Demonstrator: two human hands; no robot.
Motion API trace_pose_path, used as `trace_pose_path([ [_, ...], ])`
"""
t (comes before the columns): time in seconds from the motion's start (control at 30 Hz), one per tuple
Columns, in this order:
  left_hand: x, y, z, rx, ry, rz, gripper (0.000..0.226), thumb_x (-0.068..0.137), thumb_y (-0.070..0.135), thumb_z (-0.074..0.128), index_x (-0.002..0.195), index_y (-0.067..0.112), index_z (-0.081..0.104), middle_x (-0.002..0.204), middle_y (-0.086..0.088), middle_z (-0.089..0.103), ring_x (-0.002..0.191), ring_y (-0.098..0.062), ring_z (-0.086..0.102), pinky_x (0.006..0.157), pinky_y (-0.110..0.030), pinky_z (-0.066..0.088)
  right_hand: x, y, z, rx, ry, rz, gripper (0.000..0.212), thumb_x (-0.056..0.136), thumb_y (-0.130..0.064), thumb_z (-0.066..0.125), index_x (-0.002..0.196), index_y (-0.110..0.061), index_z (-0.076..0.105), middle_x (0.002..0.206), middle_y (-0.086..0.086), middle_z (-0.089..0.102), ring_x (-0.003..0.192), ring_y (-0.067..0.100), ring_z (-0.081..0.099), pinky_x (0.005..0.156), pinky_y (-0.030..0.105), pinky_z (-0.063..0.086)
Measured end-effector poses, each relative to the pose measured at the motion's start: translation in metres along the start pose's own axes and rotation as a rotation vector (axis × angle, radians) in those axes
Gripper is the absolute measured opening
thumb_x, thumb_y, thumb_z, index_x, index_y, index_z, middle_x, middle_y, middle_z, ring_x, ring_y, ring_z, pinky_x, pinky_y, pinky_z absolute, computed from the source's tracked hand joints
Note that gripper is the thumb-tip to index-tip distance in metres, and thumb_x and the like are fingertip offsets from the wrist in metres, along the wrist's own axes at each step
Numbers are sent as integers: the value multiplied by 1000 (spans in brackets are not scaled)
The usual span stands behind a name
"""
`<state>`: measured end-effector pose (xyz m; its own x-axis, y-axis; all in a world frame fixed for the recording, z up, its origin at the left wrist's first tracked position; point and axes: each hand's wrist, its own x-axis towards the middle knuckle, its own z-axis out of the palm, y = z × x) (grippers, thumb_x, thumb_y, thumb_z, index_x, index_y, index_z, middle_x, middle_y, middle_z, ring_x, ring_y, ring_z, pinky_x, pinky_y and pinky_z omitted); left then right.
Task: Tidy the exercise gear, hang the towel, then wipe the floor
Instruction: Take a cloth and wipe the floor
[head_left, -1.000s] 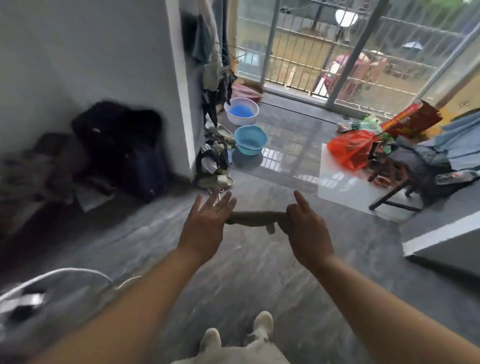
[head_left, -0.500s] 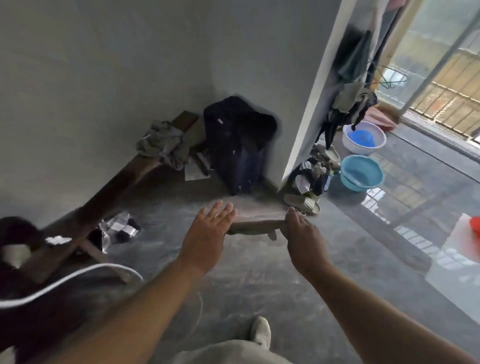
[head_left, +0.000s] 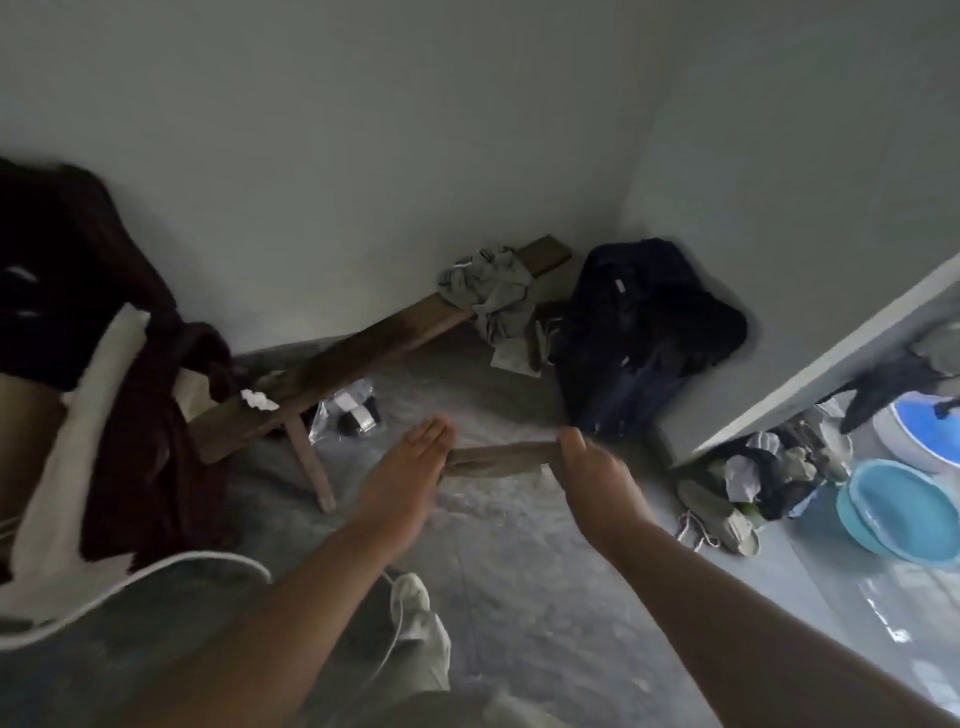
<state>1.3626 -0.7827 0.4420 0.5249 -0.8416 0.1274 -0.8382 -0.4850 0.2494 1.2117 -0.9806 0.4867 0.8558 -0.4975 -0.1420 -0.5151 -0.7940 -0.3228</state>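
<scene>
1. Since half a second ago your view has swung left. The wooden bench (head_left: 363, 348) now crosses the middle, the blue basin (head_left: 904, 512) and the white basin (head_left: 922, 434) have slid to the right edge, and a dark red garment (head_left: 135, 374) has come in at the left.
2. Your hands have kept their pose through that turn, with the tan strip (head_left: 498, 457) pulled level between them as before.
3. Your left hand (head_left: 410, 470) is flat, fingers straight and pressed together. The strip's left end is bunched against the edge of its palm.
4. Your right hand (head_left: 592, 480) is clenched around the strip's right end, with the fingers curled over it.
5. The strip hangs in the air above the grey floor (head_left: 545, 597), nearer to you than the bench. It is too blurred to say whether it is a stretch band or a rolled cloth.
6. On the bench's far end lies a crumpled grey cloth (head_left: 491, 288). Just right of it a dark suitcase (head_left: 639, 338) stands in the corner against the wall.
7. Under the bench's near end sits a clear plastic bag (head_left: 345, 415) with dark and white things inside.
8. At right, between the suitcase and the basins, a heap of clothes and a pale slipper (head_left: 719, 512) lie at the foot of the wall edge.
9. Your pale shoe (head_left: 410, 592) shows below your left forearm.
</scene>
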Motion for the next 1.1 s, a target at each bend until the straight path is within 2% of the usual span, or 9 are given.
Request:
trace_pose_path([
  [0.17,20,-76,-9,-72,36,-95,75,72,-9,79,140,8,52,145,-9,52,134,-23,49,110,-38,31,70,-53,-13,-133,-165,-113,52,87,10,41,131,-16,40,117,7,59,107,27,60,87,39,52],
  [0.3,47,-128,-26,-49,55,-106,82,60,-17,79,136,6,57,142,-10,55,131,-23,53,117,-25,19,122,-81,-6,-334,-235,-257,69,91,8,48,152,-10,24,143,12,48,128,30,50,105,39,43],
  [0.37,56,-148,-32,8,61,-63,84,54,-15,80,133,4,60,139,-11,58,128,-26,56,117,-27,17,143,-92,0,-411,-250,-304,66,91,3,52,151,-10,27,141,11,49,124,28,52,103,36,44],
  [0.5,63,-181,-35,2,26,-36,87,62,-12,75,143,4,46,149,-13,47,139,-28,43,109,-51,41,181,-122,8,-423,-247,-349,43,92,-8,58,133,-12,45,128,7,51,115,24,50,97,30,42],
  [0.6,70,-201,-38,66,18,-60,85,65,-5,78,144,4,46,149,-13,46,139,-28,43,113,-48,31,211,-141,18,-368,-251,-330,38,96,-30,59,128,-13,48,127,8,45,115,25,45,98,32,41],
  [0.77,81,-235,-34,122,5,-121,80,77,-1,67,150,6,35,156,-10,36,145,-25,32,119,-41,20,260,-165,29,-261,-294,-220,32,93,-20,58,121,-4,55,127,16,45,117,31,46,96,33,40],
  [0.87,89,-256,-31,115,-30,-167,74,80,0,55,150,4,31,156,-11,37,145,-25,31,119,-41,24,292,-171,39,-210,-288,-260,19,91,-26,61,105,-14,58,112,9,58,108,29,56,87,33,46],
  [0.97,104,-275,-28,91,-44,-247,73,79,-2,58,149,4,36,155,-12,37,145,-25,33,118,-41,28,327,-174,45,-177,-278,-350,38,92,-9,56,129,-15,52,132,9,55,121,29,53,98,34,45],
  [1.1,129,-307,-11,84,-147,-332,76,81,4,67,150,5,35,156,-12,36,146,-25,30,117,-45,31,384,-182,54,-198,-328,-458,63,97,1,41,156,-13,24,162,5,24,147,21,26,118,28,16],
])
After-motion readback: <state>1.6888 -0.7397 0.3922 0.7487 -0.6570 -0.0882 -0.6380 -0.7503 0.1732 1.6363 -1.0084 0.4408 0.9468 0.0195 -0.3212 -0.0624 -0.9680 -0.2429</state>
